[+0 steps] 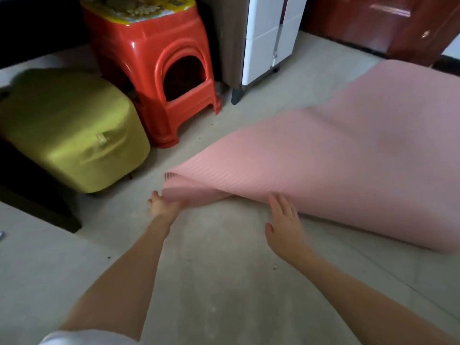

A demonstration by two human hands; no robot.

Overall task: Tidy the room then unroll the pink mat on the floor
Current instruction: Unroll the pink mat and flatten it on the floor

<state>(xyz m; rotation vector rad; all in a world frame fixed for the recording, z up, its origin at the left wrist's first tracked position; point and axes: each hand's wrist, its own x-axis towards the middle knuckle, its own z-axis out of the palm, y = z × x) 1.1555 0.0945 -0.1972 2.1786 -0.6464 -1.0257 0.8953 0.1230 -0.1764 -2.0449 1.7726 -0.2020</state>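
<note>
Pink mat mostly unrolled on the floor, running away toward the upper right; its near corner is still curled up and lifted off the floor, ribbed underside showing at the fold.

Left hand is at that lifted corner — fingers tucked under and around the mat edge, grip closed on it, thumb side partly hidden by the mat. Exact finger positions can't be made out; they are under the pink sheet.

Right hand lies just right of the left grip, along the same near edge of the mat. Fingers straight and spread, tips touching or just under the mat edge — blur makes contact unclear. Nothing held, grip fully open, palm facing down toward the floor.

Beyond the left grip, up and to the left: an olive-yellow storage box on the floor, blurred. Just past it stands a red plastic stool with a yellow printed pack lying on its seat. Further back and between the two grips' line of sight, a white cabinet on dark legs. Far right of the right grip, beyond the mat's far end, dark red-brown wooden furniture.

Both forearms bare; a white sleeve shows at the bottom left edge.
</note>
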